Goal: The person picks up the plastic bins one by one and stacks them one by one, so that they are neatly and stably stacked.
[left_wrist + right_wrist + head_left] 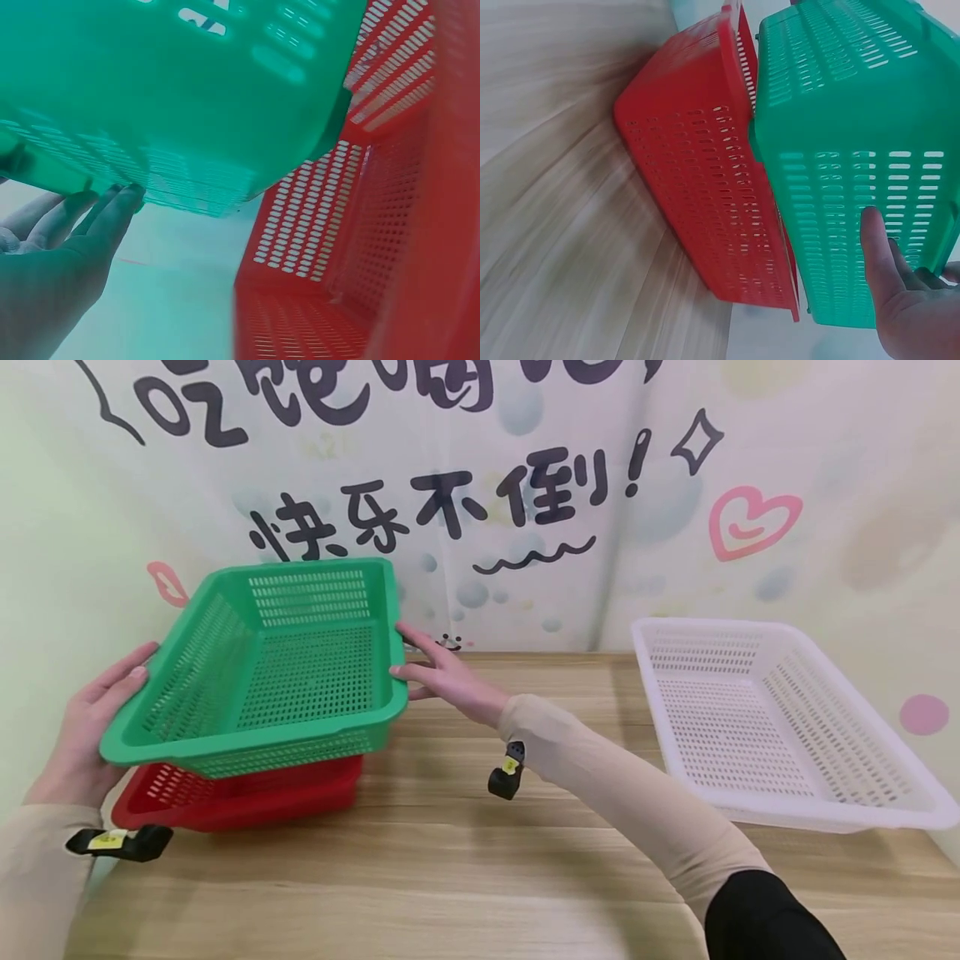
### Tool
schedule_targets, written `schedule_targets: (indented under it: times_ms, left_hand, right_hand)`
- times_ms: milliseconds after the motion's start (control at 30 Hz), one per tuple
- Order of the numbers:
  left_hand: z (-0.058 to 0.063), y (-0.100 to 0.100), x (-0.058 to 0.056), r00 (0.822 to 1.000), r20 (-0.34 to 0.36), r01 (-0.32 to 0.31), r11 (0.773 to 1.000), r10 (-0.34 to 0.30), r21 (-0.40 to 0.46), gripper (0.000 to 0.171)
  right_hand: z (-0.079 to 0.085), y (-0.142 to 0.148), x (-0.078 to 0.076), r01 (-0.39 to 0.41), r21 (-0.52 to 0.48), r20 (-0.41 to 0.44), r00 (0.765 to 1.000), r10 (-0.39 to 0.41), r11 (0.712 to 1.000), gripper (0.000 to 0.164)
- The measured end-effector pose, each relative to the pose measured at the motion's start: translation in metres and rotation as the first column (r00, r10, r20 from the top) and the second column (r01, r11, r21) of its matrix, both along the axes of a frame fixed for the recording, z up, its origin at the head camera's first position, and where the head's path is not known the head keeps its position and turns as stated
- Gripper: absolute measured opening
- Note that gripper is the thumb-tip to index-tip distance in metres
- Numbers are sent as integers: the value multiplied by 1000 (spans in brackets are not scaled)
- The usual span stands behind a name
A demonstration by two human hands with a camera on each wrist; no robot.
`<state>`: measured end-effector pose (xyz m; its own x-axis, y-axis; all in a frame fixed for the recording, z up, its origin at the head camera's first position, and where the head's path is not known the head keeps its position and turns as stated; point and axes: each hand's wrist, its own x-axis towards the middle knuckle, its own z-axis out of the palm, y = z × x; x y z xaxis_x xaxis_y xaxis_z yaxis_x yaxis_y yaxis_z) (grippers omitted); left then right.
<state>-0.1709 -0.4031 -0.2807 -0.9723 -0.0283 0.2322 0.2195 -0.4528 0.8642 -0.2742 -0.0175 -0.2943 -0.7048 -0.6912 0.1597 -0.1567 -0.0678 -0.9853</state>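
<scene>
Both hands hold a green plastic basket (307,677), slotted on its sides and bottom, over a red basket (277,797) at the left of the table. My left hand (82,739) grips the green basket's left rim; in the left wrist view its fingers (101,217) reach beneath that rim. On the opposite side, my right hand (453,677) holds the right rim with the thumb over its edge. In the right wrist view, fingers (881,259) lie against the green slotted wall. The green basket hides most of the red one's inside. Whether the two baskets touch, I cannot tell.
A white slotted basket (750,735) stands on the right side of the wooden table (450,860). Behind the table hangs a printed backdrop (540,593) with black lettering and hearts. A pale wall (52,568) borders the left side.
</scene>
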Motion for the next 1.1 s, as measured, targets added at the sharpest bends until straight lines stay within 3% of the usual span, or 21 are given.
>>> schedule_targets:
  times_ms: [100,267,633,767,933,1100]
  left_hand:
    - [3,-5,0,1000,-15,-18,1000,18,-1,36]
    - [6,-14,10,997,-10,-81,996,81,-39,34]
    - [6,-29,25,994,10,-106,993,107,-47,35]
    - [1,-35,28,991,12,-127,981,130,-144,36]
    - [-11,-45,27,991,57,-104,966,120,-237,35]
    - [-22,-50,23,987,118,-65,938,111,-340,35]
  right_hand:
    - [2,-4,2,-2,9,-2,1000,2,1000,70]
    - [1,-16,5,-25,-5,0,1000,25,1000,70]
    - [-2,-38,13,-22,62,25,999,21,998,72]
    - [-9,-44,15,-22,67,14,1000,21,997,74]
    - [-15,-47,17,-2,79,11,1000,1,997,73]
    - [-19,-42,15,15,137,-69,998,-6,990,72]
